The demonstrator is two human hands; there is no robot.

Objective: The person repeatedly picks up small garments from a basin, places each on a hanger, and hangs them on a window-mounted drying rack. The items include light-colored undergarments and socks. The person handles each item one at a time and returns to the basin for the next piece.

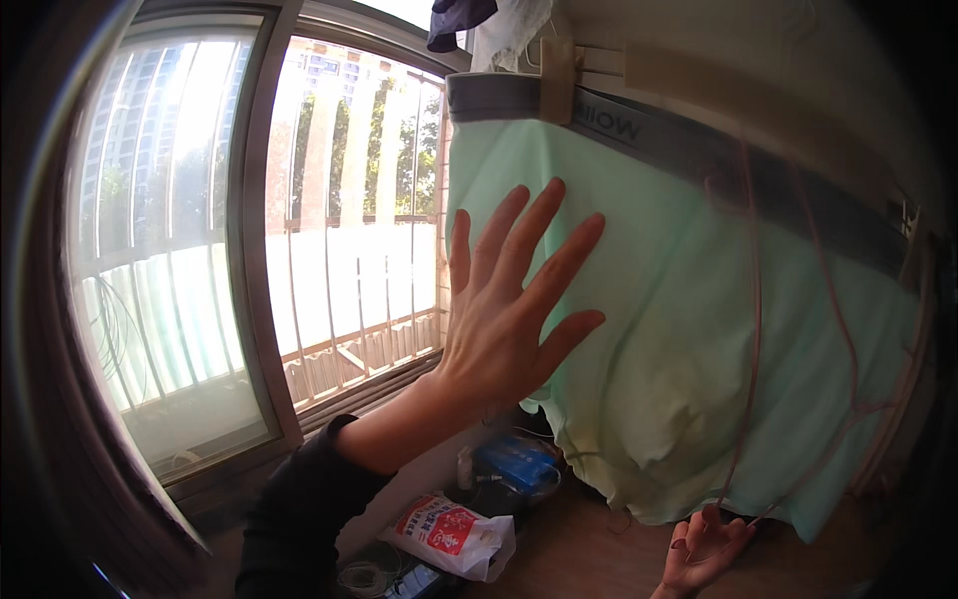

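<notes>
Pale-green cloth shorts (649,290) with a dark-grey waistband (679,145) hang from a beige clip (557,85). Before them, the left hand (499,324) spreads empty, contact unclear; at their hem, the right hand (699,557) curls by thin pink cords (755,309), grip uncertain. Seemingly straightening; next probably calls for light tension.

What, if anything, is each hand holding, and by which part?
The right hand appears to hold the pink cord near its visible lower end. The left hand, spread open before the green shorts, holds nothing.
</notes>
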